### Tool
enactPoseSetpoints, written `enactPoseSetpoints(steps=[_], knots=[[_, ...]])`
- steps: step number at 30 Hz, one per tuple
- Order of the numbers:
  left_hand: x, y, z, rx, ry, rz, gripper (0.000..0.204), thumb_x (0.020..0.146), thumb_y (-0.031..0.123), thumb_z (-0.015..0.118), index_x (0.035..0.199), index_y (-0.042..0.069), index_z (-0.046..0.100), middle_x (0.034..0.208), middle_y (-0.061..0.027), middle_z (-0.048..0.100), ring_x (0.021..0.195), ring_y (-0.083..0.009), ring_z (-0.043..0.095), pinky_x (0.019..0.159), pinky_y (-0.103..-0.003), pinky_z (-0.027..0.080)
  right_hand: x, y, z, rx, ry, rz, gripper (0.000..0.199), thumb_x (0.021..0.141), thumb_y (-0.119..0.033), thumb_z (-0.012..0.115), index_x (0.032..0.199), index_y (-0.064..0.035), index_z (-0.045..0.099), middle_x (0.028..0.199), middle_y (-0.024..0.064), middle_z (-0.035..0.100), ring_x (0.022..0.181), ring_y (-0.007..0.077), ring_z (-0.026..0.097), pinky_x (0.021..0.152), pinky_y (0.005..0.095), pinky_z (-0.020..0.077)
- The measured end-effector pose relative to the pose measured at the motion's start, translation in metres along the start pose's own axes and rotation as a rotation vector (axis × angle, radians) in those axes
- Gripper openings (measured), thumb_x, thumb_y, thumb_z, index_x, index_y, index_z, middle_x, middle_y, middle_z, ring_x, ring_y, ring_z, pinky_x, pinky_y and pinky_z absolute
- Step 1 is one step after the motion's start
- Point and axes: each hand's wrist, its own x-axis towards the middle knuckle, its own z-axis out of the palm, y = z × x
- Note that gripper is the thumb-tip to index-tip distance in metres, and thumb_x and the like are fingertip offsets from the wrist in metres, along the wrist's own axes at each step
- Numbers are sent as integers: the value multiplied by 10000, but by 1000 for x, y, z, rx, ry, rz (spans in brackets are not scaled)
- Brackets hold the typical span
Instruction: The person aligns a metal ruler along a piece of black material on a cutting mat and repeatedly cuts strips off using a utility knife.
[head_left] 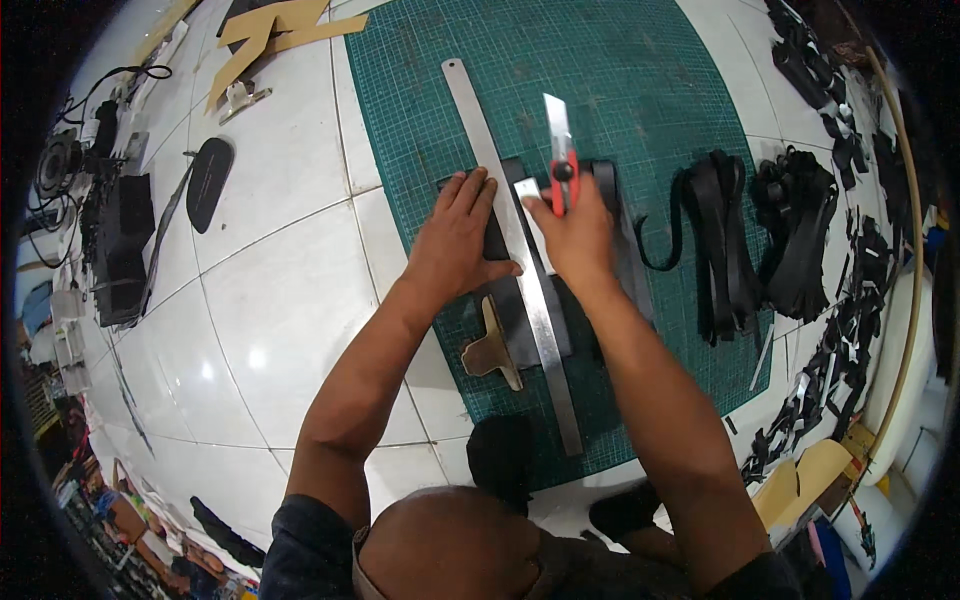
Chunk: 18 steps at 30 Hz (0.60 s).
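Observation:
My left hand [452, 240] lies with spread fingers on a long steel ruler [549, 350], its thumb across the ruler's edge. The ruler slants over dark grey and black flat pieces [515, 310] on a green cutting mat [640, 90]. In my right hand [580, 235], just right of the ruler, is a red utility knife [560, 190], its blade pointing away from me. A pale flat bar [532, 200] runs beside the ruler, partly covered by my right hand. A brass-coloured bulldog clip [489, 350] sits at the left edge of the grey piece.
Two bundles of black straps [728, 250] lie on the right, one partly off the mat. Black scraps [800, 420] litter the tiled floor [290, 290] beyond. Leftward are a black oval pad [210, 185], another metal clip [240, 100] and tan card pieces [275, 30].

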Motion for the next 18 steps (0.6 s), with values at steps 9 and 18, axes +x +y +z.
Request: enactPoseSetpoints(steps=[9, 18], knots=[[2, 1, 3, 12, 9, -1, 1140, 564, 504, 882, 1437, -22, 371, 1516, -204, 331, 1418, -402, 278, 1175, -463, 288, 16, 2, 16, 10, 15, 86, 399, 753, -259, 830, 956, -21, 582, 884, 114, 711, 824, 270, 694, 758, 398, 521], [3, 5, 2, 12, 31, 13, 1100, 565, 445, 893, 1391, -82, 394, 1478, -211, 360, 1381, -397, 321, 1171, -430, 287, 19, 13, 16, 56, -23, 58, 429, 738, -307, 822, 978, -38, 589, 869, 153, 701, 820, 367, 681, 728, 459, 511]])
